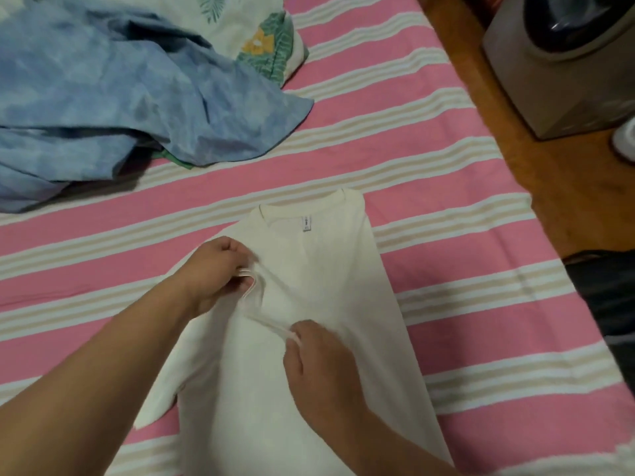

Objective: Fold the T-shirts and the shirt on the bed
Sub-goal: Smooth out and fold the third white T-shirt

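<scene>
Both hands (261,310) pinching white T-shirt (330,269) sleeve hem, pink striped bed (446,187)

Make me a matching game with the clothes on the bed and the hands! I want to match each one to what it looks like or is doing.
Things:
1. white T-shirt
2. blue garment
3. leaf-print garment
4. left hand

States:
A. crumpled in a heap at the far left
B. pinching a fabric edge
C. lying partly under the blue one
D. spread in front of the person, neck label showing

Pairs: 1-D, 2-A, 3-C, 4-B
</scene>
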Demonstrator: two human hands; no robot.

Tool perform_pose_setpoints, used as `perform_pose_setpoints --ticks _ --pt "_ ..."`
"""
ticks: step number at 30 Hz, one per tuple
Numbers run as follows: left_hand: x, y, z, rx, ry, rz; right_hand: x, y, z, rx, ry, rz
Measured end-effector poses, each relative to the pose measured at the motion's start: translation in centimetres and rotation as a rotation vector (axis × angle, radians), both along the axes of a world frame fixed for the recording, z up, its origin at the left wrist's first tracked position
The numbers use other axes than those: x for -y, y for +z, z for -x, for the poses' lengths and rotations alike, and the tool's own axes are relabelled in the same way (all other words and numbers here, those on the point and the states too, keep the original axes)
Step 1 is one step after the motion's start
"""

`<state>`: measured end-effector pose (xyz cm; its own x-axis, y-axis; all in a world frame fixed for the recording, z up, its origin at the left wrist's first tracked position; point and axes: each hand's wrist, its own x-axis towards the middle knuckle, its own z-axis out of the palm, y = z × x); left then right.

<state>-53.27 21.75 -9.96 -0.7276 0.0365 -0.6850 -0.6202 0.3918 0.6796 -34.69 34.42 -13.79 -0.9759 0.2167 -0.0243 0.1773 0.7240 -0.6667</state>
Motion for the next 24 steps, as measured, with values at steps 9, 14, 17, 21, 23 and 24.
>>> perform_pose_setpoints --ticks 9,14,17,21,23,24 --pt "-11.6 -1.6 2.7 -0.401 -0.702 0.261 -8.8 -2.6 0.6 0.359 -0.901 0.759" --pt "-14.1 -3.7 3.4 -0.349 -0.938 0.489 -10.4 -3.1 1.1 0.396 -0.827 0.713" --pt "-14.7 -3.3 3.4 -0.379 -0.917 0.534 -10.6 -3.1 1.1 0.437 -0.8 0.674" --pt "-15.5 -3.3 3.4 -0.405 -0.816 0.443 -11.2 -2.5 0.6 0.421 -0.783 0.576" --pt "-15.5 -3.6 3.1 -0.439 -0.874 0.605 -11.6 -2.3 0.5 0.444 -0.752 0.513" --pt "-15.2 -3.7 2.8 -0.461 -0.846 0.698 -11.8 -2.1 0.5 0.441 -0.719 0.446"
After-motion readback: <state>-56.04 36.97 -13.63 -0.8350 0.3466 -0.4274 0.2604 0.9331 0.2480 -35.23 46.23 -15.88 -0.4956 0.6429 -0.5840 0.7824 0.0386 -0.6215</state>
